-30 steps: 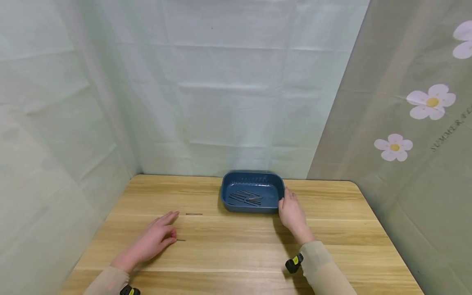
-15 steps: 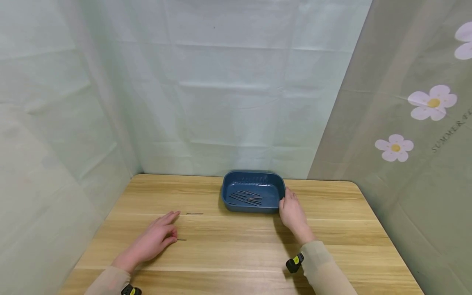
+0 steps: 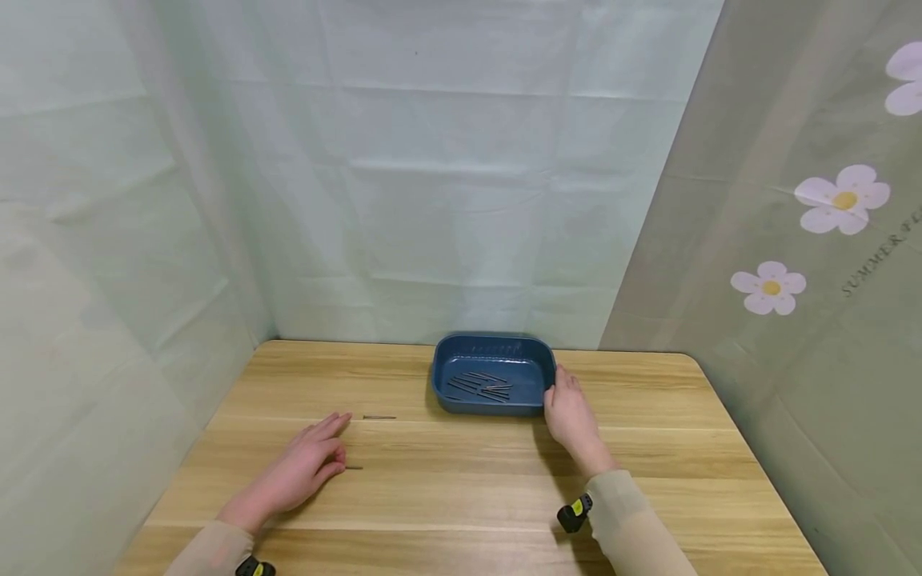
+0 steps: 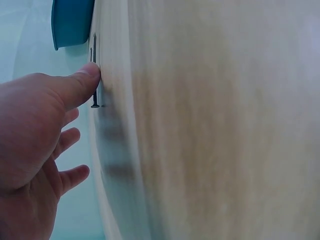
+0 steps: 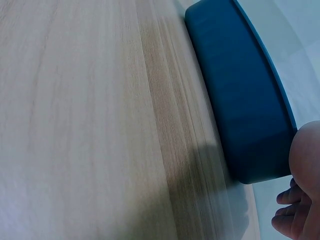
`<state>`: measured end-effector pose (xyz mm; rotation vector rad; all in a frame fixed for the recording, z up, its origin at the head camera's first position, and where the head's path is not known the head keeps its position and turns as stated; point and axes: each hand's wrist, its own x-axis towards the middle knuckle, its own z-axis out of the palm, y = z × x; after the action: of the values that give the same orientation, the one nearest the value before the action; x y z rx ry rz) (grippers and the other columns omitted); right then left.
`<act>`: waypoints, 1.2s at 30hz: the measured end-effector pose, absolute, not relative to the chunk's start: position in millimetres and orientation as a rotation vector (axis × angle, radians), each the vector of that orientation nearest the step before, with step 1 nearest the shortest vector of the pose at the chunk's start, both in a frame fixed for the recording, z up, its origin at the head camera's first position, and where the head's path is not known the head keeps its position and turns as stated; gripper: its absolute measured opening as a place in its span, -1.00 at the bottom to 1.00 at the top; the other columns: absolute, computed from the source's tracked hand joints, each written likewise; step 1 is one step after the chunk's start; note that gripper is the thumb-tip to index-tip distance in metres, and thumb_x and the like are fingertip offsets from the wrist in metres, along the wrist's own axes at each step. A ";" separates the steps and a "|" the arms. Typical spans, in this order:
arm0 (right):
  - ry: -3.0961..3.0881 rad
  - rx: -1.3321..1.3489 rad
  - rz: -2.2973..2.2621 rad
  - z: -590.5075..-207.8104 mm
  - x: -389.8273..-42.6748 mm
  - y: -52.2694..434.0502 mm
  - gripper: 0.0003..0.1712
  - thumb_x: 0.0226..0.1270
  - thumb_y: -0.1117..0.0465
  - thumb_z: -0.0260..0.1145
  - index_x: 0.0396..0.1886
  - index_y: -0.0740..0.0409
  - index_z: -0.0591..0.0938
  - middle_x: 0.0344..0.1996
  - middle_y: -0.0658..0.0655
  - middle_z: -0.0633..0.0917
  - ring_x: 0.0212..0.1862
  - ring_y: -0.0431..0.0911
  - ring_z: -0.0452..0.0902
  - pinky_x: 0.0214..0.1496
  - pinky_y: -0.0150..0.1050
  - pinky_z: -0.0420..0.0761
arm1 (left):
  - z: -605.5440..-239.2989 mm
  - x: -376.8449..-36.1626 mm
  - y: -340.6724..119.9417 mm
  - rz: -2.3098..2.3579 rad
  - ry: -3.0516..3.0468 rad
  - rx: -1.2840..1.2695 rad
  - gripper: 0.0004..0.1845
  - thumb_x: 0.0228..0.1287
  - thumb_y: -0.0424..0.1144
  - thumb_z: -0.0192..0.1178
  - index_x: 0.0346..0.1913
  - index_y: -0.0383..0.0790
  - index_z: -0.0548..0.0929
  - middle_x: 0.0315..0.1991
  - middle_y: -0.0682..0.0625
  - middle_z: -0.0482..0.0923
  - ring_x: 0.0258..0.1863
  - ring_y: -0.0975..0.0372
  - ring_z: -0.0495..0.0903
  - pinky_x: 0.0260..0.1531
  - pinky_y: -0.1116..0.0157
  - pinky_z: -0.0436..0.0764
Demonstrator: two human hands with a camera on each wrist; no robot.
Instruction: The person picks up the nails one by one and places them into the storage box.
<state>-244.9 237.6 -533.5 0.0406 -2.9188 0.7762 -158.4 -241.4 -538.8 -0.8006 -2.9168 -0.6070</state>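
While the person's left hand (image 3: pixel 298 470) is lying palm down on the wooden table (image 3: pixel 461 496), its fingers are stretching out nearly straight and gripping nothing. A thin dark nail (image 3: pixel 354 468) is lying on the wood just at the tip of the thumb (image 4: pixel 80 85), at about three o'clock from the hand in the head view; the left wrist view is showing the thumb tip touching or almost touching it, and which is hard to tell. A second nail (image 3: pixel 378 417) is lying flat a little farther off, at about one o'clock from the same hand, just beyond the longest fingertip and apart from it. The right hand (image 3: pixel 569 416) is resting at the right end of a blue tray (image 3: pixel 492 406), at about three o'clock from the tray, with its fingers lying relaxed against the outer wall rather than curling round it. Inside the tray, a small heap of nails (image 3: pixel 481 386) is lying loosely crossed on the floor. The tray is sitting toward the far edge of the table, at about twelve o'clock from the person, well apart from the left hand. Pale sleeves are covering both forearms.
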 end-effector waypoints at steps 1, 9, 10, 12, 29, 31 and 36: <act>-2.917 0.041 0.781 -533.4 -245.2 237.6 -0.32 0.70 0.21 -0.07 0.61 0.56 0.19 0.53 0.54 0.34 0.56 0.42 0.23 0.59 0.24 0.25 | -538.9 -158.5 -241.3 -0.611 -2.912 -0.799 -0.66 0.34 -0.33 0.48 -0.39 0.14 0.55 0.54 -0.38 0.35 0.53 -0.32 0.30 0.37 -0.41 0.34; -2.911 0.052 0.787 -530.8 -246.2 238.0 -0.33 0.70 0.21 -0.07 0.61 0.55 0.19 0.55 0.53 0.33 0.57 0.42 0.22 0.59 0.24 0.26 | -539.0 -162.6 -239.5 -0.626 -2.838 -0.811 -0.68 0.32 -0.37 0.49 -0.36 0.09 0.57 0.54 -0.38 0.35 0.52 -0.32 0.30 0.38 -0.41 0.31; -2.913 0.053 0.785 -530.7 -246.4 238.3 -0.33 0.70 0.21 -0.07 0.61 0.55 0.19 0.55 0.53 0.32 0.57 0.42 0.22 0.59 0.24 0.25 | -538.8 -163.2 -239.1 -0.629 -2.832 -0.811 -0.68 0.32 -0.37 0.49 -0.35 0.08 0.57 0.54 -0.38 0.35 0.53 -0.31 0.30 0.38 -0.42 0.30; -2.915 0.053 0.782 -530.6 -246.2 238.4 -0.33 0.70 0.21 -0.07 0.61 0.56 0.19 0.55 0.53 0.32 0.57 0.42 0.22 0.59 0.24 0.25 | -538.1 -164.2 -238.1 -0.637 -2.830 -0.803 -0.70 0.32 -0.38 0.49 -0.34 0.07 0.59 0.55 -0.36 0.34 0.54 -0.30 0.29 0.39 -0.42 0.28; -2.918 0.059 0.786 -530.6 -245.0 237.0 -0.32 0.70 0.20 -0.07 0.60 0.56 0.20 0.53 0.53 0.34 0.56 0.42 0.24 0.59 0.22 0.27 | -523.6 -170.0 -213.1 -0.611 -2.719 -0.825 -0.72 0.33 -0.38 0.47 -0.29 0.08 0.60 0.59 -0.27 0.32 0.54 -0.27 0.31 0.41 -0.36 0.30; -2.917 0.059 0.785 -531.0 -244.9 237.2 -0.32 0.70 0.20 -0.07 0.60 0.56 0.20 0.53 0.53 0.34 0.56 0.42 0.24 0.59 0.22 0.27 | -522.7 -171.3 -209.2 -0.618 -2.711 -0.829 -0.73 0.31 -0.39 0.47 -0.29 0.06 0.61 0.58 -0.28 0.32 0.54 -0.26 0.30 0.42 -0.35 0.30; -2.917 0.055 0.783 -531.4 -244.7 237.6 -0.33 0.69 0.21 -0.06 0.60 0.56 0.20 0.53 0.53 0.35 0.56 0.41 0.25 0.59 0.23 0.27 | -523.3 -175.0 -198.6 -0.643 -2.700 -0.838 -0.73 0.33 -0.38 0.48 -0.29 0.04 0.60 0.59 -0.26 0.31 0.56 -0.23 0.28 0.43 -0.33 0.30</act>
<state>-244.7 237.6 -531.4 0.0547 -2.9166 0.7834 -175.0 -198.6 -523.3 -0.8384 -2.6996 -0.6430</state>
